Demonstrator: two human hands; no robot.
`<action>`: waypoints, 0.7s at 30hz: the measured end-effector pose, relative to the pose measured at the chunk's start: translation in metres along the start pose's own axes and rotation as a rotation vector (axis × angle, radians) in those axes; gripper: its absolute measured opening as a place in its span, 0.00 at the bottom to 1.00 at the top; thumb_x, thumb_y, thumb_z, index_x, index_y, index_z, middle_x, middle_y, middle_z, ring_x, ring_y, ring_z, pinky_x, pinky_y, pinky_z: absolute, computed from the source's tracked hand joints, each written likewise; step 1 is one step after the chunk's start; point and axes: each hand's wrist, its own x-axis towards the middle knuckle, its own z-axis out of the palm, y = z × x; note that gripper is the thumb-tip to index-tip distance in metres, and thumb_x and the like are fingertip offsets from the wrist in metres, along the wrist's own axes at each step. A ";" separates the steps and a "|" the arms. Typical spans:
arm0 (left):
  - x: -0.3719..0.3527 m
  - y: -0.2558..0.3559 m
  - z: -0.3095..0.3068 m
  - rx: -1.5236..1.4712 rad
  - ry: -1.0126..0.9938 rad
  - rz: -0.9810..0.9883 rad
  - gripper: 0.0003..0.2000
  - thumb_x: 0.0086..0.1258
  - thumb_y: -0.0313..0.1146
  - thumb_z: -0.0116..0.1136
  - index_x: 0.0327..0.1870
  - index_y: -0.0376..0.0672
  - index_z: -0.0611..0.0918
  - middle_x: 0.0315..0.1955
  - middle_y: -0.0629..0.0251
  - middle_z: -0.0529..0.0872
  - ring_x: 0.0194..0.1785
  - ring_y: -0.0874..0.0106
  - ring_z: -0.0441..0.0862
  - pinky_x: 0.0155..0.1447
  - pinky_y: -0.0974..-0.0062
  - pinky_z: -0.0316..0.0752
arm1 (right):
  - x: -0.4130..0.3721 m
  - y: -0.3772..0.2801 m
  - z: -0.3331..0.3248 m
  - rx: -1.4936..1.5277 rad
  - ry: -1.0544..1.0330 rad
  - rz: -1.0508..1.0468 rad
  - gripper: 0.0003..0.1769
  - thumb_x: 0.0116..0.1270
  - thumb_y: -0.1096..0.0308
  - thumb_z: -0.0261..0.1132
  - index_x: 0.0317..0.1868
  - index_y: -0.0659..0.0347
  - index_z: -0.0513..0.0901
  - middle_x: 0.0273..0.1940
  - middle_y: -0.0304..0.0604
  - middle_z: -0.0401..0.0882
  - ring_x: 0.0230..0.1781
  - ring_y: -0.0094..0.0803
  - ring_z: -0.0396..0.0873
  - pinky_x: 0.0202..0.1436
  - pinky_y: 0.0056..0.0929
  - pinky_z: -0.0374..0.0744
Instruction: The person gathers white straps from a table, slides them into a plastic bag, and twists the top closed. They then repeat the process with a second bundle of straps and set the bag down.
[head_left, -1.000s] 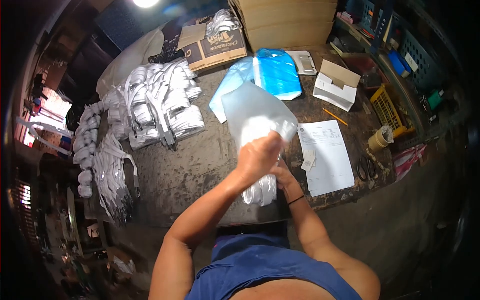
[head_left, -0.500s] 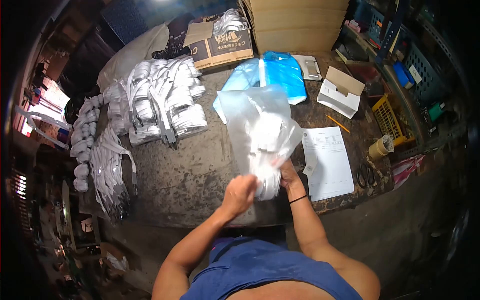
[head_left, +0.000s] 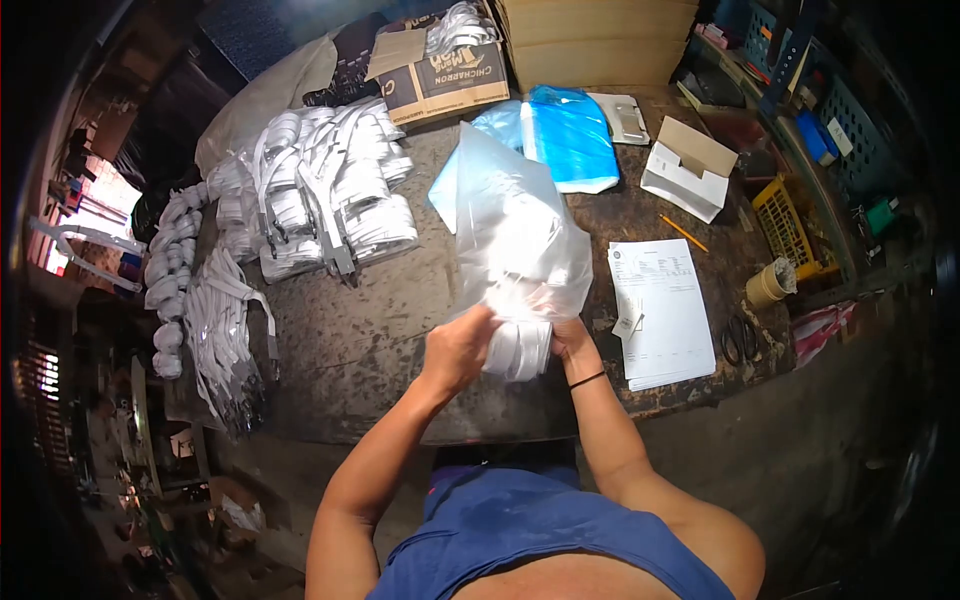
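Note:
A clear plastic bag (head_left: 525,215) is held up over the table's front middle, with a bundle of white straps (head_left: 518,350) partly inside it and sticking out of its near end. My left hand (head_left: 460,345) is closed on the bag's left edge beside the bundle. On the other side, my right hand (head_left: 570,338) grips the bag's right edge, its fingers partly hidden by bag and straps. Behind the bag lie blue plastic bags (head_left: 570,140). Stacked white strap bundles (head_left: 370,190) are at the left, and loose straps (head_left: 220,330) hang near the front left edge.
Papers (head_left: 665,315), a pencil (head_left: 684,233), black scissors (head_left: 739,340) and a tape roll (head_left: 770,284) lie at the right. Farther back are an open white box (head_left: 688,180) and a printed carton (head_left: 445,88). A yellow basket (head_left: 785,225) stands at the right edge.
My left hand has moved up and left onto the bag's edge. The bag has come down farther around the straps, and its far end now narrows to a point.

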 end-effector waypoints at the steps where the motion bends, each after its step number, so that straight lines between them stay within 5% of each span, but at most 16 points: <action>1: -0.010 -0.005 -0.001 -0.001 0.003 -0.001 0.06 0.67 0.35 0.57 0.35 0.43 0.77 0.21 0.56 0.80 0.26 0.56 0.81 0.29 0.61 0.73 | 0.002 -0.005 0.000 -0.015 0.030 0.017 0.08 0.62 0.75 0.63 0.42 0.62 0.77 0.36 0.39 0.79 0.35 0.26 0.80 0.41 0.26 0.82; 3: -0.031 -0.010 -0.002 -0.076 -0.035 -0.295 0.08 0.70 0.37 0.55 0.36 0.43 0.76 0.19 0.53 0.79 0.24 0.53 0.79 0.29 0.59 0.71 | 0.004 -0.012 -0.007 -0.034 0.054 0.037 0.07 0.62 0.75 0.62 0.41 0.62 0.77 0.35 0.38 0.78 0.34 0.25 0.79 0.41 0.26 0.82; 10: -0.100 0.030 0.035 -0.322 -0.198 -0.479 0.10 0.73 0.40 0.50 0.38 0.42 0.74 0.22 0.47 0.79 0.30 0.44 0.78 0.31 0.53 0.70 | 0.017 -0.013 -0.014 0.206 0.002 -0.122 0.14 0.67 0.62 0.59 0.47 0.61 0.78 0.41 0.43 0.80 0.44 0.31 0.80 0.47 0.30 0.81; 12: -0.124 0.042 0.051 -0.441 -0.363 -0.363 0.12 0.73 0.41 0.50 0.37 0.40 0.75 0.23 0.48 0.78 0.28 0.49 0.77 0.33 0.59 0.70 | 0.019 -0.005 -0.007 0.230 0.026 -0.156 0.15 0.67 0.61 0.59 0.47 0.62 0.78 0.42 0.44 0.80 0.44 0.32 0.79 0.47 0.30 0.81; 14: -0.120 0.060 0.048 -0.618 -0.756 -0.277 0.13 0.73 0.42 0.51 0.36 0.40 0.74 0.22 0.49 0.75 0.27 0.50 0.74 0.33 0.59 0.69 | 0.019 -0.001 -0.002 0.209 0.047 -0.174 0.16 0.67 0.60 0.59 0.48 0.62 0.78 0.42 0.44 0.80 0.45 0.33 0.79 0.48 0.30 0.80; 21: -0.114 0.068 0.046 -0.664 -0.915 0.012 0.15 0.72 0.43 0.52 0.33 0.38 0.72 0.22 0.49 0.73 0.27 0.51 0.73 0.33 0.59 0.66 | 0.017 0.029 0.017 0.123 0.167 -0.239 0.19 0.67 0.56 0.58 0.49 0.63 0.78 0.44 0.46 0.80 0.47 0.35 0.79 0.50 0.31 0.79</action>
